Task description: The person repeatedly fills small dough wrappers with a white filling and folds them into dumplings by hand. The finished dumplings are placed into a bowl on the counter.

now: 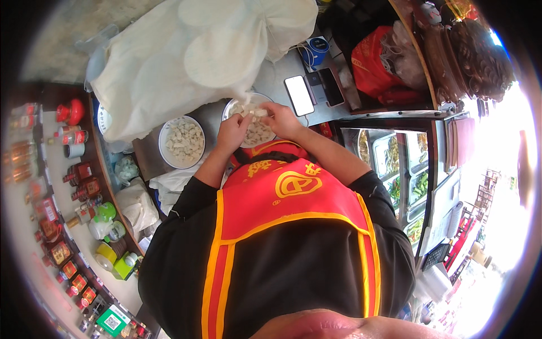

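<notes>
Over a white bowl (225, 111) of small pale pieces, my left hand (233, 132) and my right hand (280, 120) meet at the fingertips. Both pinch pale, dough-like pieces (259, 112) between thumb and fingers; exactly where one piece ends and another begins is too small to tell. The pieces in the bowl (254, 131) lie partly hidden beneath the hands. Left of it stands a second white bowl (161, 146) with a blue rim, filled with similar pale chunks (184, 142).
A white cloth (220, 55) covers round shapes beyond the bowls. Two phones, one with a lit screen (300, 95) and one dark (332, 87), lie on the metal counter (275, 80) at right. A glass-fronted food cabinet (391, 161) stands right; shelves (112, 186) of bottles stand left.
</notes>
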Motion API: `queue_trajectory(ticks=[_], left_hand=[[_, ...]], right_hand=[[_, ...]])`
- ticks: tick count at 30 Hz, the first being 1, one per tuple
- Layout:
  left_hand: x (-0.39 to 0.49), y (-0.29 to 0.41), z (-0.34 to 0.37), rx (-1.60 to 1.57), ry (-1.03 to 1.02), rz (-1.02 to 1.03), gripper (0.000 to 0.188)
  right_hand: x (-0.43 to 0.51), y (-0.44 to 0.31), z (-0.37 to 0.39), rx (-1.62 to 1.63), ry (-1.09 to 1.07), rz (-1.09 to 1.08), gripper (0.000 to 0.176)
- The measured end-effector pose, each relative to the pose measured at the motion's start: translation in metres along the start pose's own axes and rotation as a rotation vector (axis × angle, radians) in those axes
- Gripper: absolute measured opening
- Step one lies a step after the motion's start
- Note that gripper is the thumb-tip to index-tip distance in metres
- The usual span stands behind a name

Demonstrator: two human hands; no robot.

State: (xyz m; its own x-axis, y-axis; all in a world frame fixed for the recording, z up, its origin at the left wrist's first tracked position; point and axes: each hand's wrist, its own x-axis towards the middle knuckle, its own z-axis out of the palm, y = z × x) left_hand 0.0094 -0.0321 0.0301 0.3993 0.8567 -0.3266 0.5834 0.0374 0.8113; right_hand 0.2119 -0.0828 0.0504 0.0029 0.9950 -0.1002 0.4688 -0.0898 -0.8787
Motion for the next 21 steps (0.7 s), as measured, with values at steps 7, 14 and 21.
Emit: queue_trajectory(ticks=[7, 14, 21], left_hand=[[-0.004, 0.018, -0.002, 0.275, 0.023, 0.473, 0.026], [-0.008, 0.027, 0.003, 0.21, 0.063, 0.342, 0.027], [-0.009, 0.028, 0.002, 0.312, 0.223, 0.243, 0.028]], right_hand=[[0.001, 0.004, 0.005, -0.098, -0.078, -0.071, 0.029], [0.002, 0.006, 0.009, -0.165, -0.022, -0.201, 0.02], [0.001, 0.005, 0.014, -0.282, 0.092, -0.155, 0.018]])
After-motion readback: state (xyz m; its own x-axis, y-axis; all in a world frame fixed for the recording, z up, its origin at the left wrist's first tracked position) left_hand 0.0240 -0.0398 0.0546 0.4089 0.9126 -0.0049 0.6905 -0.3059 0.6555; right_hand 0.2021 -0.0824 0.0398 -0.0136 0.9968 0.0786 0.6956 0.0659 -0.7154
